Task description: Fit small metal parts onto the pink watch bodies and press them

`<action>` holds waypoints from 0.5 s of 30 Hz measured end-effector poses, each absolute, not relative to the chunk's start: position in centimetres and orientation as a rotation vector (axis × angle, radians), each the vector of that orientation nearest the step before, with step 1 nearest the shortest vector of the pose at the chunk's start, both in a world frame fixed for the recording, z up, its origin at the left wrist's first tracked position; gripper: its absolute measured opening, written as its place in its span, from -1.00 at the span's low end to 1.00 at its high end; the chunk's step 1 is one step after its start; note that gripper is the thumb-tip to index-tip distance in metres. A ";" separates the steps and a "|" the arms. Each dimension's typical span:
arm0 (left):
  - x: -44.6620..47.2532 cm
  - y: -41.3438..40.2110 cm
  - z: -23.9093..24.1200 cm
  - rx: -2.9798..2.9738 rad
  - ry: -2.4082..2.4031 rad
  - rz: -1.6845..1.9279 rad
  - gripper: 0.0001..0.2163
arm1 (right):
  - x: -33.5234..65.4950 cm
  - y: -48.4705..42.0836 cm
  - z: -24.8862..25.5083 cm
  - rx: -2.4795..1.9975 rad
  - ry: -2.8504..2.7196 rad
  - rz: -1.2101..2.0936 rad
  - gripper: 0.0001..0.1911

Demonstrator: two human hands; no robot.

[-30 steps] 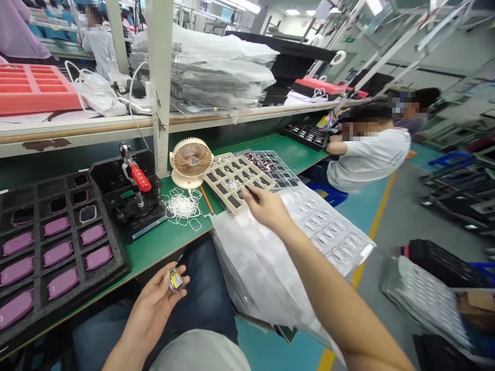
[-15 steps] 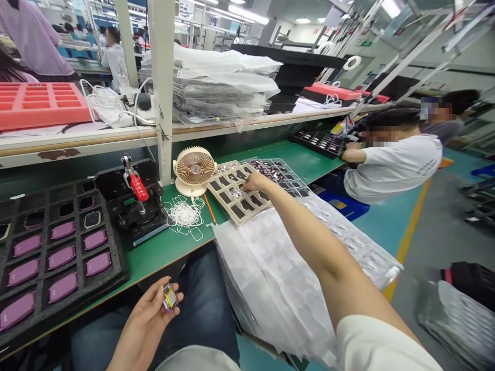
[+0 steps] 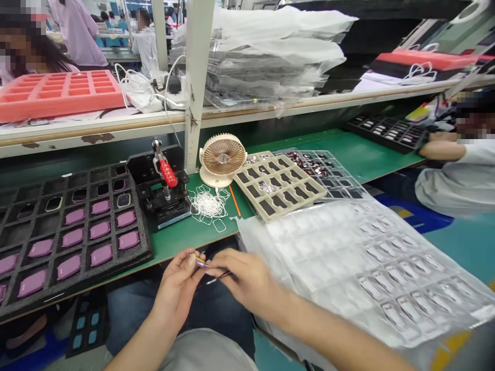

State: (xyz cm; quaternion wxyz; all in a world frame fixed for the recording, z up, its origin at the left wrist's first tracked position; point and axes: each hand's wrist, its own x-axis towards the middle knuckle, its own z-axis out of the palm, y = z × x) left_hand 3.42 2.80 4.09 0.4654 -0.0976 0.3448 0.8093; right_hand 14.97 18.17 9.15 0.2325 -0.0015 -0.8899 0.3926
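Observation:
My left hand (image 3: 178, 288) is closed on a small rectangular part (image 3: 200, 262) with a yellow and purple face, held over my lap below the table edge. My right hand (image 3: 247, 281) has its fingers pinched on thin dark tweezers (image 3: 220, 277) whose tips meet that part. Both hands touch at the part. On the green table (image 3: 181, 238) ahead lie a beige compartment tray (image 3: 279, 185) with dark pockets and a clear tray (image 3: 323, 172) of small dark pieces behind it.
A black foam tray (image 3: 65, 234) with purple pieces lies left. A black press jig (image 3: 164, 188) with a red handle, thin white rings (image 3: 209, 205) and a small fan (image 3: 223, 157) stand mid-table. Bagged clear blister trays (image 3: 371, 257) overhang right. A co-worker's arm (image 3: 444, 149) rests far right.
My right hand has pulled back from the beige tray to my lap and now meets the part in my left hand. The view has swung left and down.

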 end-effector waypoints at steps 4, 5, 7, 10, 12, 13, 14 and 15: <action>4.1 2.1 4.2 -0.165 0.915 2.052 -0.75 | 14.5 16.1 7.8 -0.022 -2.415 1.031 -0.85; 4.1 1.9 4.3 -0.154 0.933 2.068 -0.75 | 14.4 16.1 7.7 -0.031 -2.420 1.019 -0.86; 4.3 1.5 4.3 -0.131 0.974 2.094 -0.73 | 14.3 16.0 7.7 -0.030 -2.429 0.994 -0.87; 4.4 1.0 4.4 -0.096 1.019 2.119 -0.69 | 14.1 15.7 7.6 -0.005 -2.439 0.955 -0.89; 4.4 0.8 4.5 -0.080 1.024 2.123 -0.67 | 14.1 15.4 7.5 0.017 -2.448 0.934 -0.90; 4.4 0.7 4.5 -0.075 1.020 2.120 -0.67 | 14.1 15.3 7.5 0.026 -2.449 0.927 -0.90; 4.3 0.7 4.6 -0.072 1.017 2.115 -0.67 | 14.2 15.2 7.4 0.035 -2.447 0.922 -0.90; 4.3 0.6 4.6 -0.068 1.013 2.108 -0.67 | 14.2 15.2 7.4 0.044 -2.444 0.918 -0.88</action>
